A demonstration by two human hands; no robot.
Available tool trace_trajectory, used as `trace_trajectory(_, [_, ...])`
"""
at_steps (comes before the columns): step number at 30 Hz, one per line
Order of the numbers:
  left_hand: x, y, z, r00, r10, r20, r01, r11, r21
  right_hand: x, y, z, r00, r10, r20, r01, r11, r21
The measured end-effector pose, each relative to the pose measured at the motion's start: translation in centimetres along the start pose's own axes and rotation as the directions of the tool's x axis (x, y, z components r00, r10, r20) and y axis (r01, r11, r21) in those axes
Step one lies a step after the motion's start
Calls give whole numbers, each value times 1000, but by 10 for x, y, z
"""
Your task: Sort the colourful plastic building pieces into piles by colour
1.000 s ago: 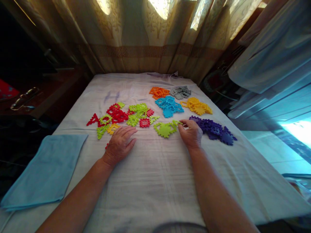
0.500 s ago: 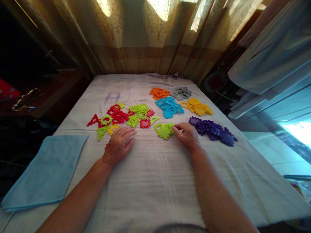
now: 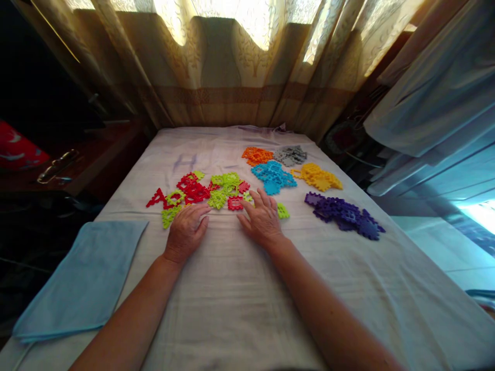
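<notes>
My left hand (image 3: 186, 230) lies flat and open on the white sheet (image 3: 240, 299), just below a mixed heap of red and light-green puzzle pieces (image 3: 204, 190). My right hand (image 3: 262, 219) rests palm down with fingers spread over a small pile of light-green pieces (image 3: 283, 211), most of which it hides. Its fingertips reach toward a red square piece (image 3: 234, 203). Neither hand grips anything.
Sorted piles lie further back: orange (image 3: 257, 155), grey (image 3: 291, 154), blue (image 3: 274, 176), yellow (image 3: 319, 176) and purple (image 3: 346, 214). A folded light-blue cloth (image 3: 85, 281) lies at the left edge. Curtains hang behind the bed; dark furniture stands on the left.
My right hand has moved left from beside the purple pile and now lies flat over the green pile. The left hand has stayed in place. The view tilted slightly.
</notes>
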State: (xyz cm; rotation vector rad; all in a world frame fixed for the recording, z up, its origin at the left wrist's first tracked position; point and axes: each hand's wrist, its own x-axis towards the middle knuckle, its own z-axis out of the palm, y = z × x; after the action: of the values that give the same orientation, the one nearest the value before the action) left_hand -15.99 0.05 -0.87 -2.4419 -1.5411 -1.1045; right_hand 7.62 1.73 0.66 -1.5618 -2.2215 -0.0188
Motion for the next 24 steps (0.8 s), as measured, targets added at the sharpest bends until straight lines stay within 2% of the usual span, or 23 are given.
trace_trajectory(4, [-1, 0, 2, 1000, 7, -12, -7, 1000, -2, 5, -7, 8, 998, 36, 49, -34, 999, -33])
trace_trajectory(9, [-1, 2, 2, 1000, 19, 8, -19, 1000, 1, -5, -16, 6, 998, -6, 64, 4, 1000, 30])
trace_trajectory(16, [1, 8, 1, 997, 73, 33, -73, 997, -19, -15, -28, 1, 974, -216, 66, 200, 961, 193])
trace_trajectory(18, [2, 9, 0, 994, 91, 58, -89, 995, -34, -8, -20, -2, 986, -162, 35, 153, 970, 190])
trace_trajectory(20, [2, 10, 0, 991, 106, 76, -103, 994, -42, 2, -8, -5, 998, -53, 23, 49, 988, 145])
trace_trajectory(24, [2, 12, 0, 988, 117, 96, -114, 993, -40, 30, 18, -12, 990, 83, 112, -82, 997, -14])
